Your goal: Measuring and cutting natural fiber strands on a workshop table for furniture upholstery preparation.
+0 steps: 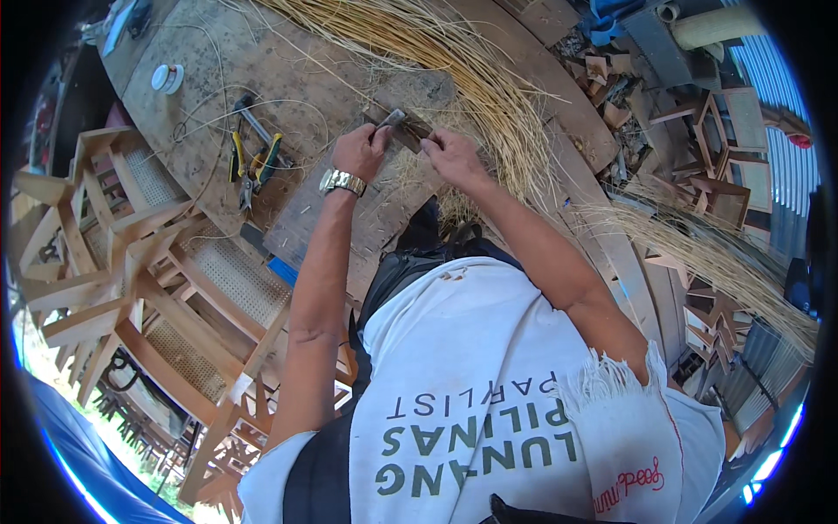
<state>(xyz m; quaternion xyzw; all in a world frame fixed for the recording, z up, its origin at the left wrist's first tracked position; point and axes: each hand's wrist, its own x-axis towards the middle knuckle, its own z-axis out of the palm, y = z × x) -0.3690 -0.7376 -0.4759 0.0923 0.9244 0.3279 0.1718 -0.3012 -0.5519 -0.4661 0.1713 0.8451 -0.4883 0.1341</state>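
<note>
My left hand (358, 153), with a metal watch on the wrist, is closed on a small metal blade-like tool (393, 118) over a dark wooden piece (408, 135) on the work board (297, 227). My right hand (449, 157) is pinched at the right end of that piece; what its fingertips hold is too small to make out. A thin pale strand runs from the upper left toward the tool. Left of my hands lie yellow-handled pliers and cutters (257, 162), a hammer-like tool (251, 113) and a white tub (166, 79). Pale shavings surround the work spot.
Long bundles of cane strips (476, 79) arc along the top and right (690, 244). Wooden chair frames with woven cane panels (175, 288) are stacked at the left. More wooden frames (724, 157), scraps and corrugated sheeting (777, 122) fill the right side.
</note>
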